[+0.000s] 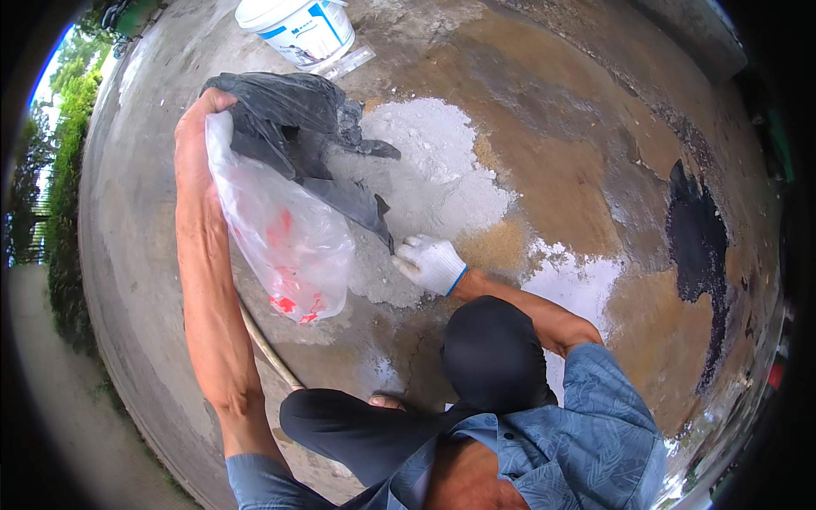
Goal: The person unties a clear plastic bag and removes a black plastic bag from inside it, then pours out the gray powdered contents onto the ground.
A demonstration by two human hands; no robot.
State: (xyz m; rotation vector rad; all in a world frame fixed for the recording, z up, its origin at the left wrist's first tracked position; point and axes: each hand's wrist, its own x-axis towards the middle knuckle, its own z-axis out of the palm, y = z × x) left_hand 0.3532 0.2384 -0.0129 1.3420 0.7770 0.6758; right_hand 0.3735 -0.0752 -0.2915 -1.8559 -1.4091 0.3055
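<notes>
My bare left hand (215, 107) grips one end of a torn dark grey plastic bag (280, 99) and is raised at the upper left. From the same hand and wrist hangs a translucent plastic bag (287, 236) with red print, partly covering the dark one. In a white knit glove with a blue cuff, my right hand (428, 262) is low at the heap's near edge. Its curled fingers meet the pointed lower tip of the dark bag. Pale grey powder (433, 153) is heaped on the ground between and beyond my hands.
A white plastic bucket (306, 32) with blue print stands beyond the heap. Sand (494, 245) shows along the powder's edge. Water (574, 280) wets the concrete (140, 210) on the right, near a dark patch (695, 236). A pole (268, 344) lies beside my left arm.
</notes>
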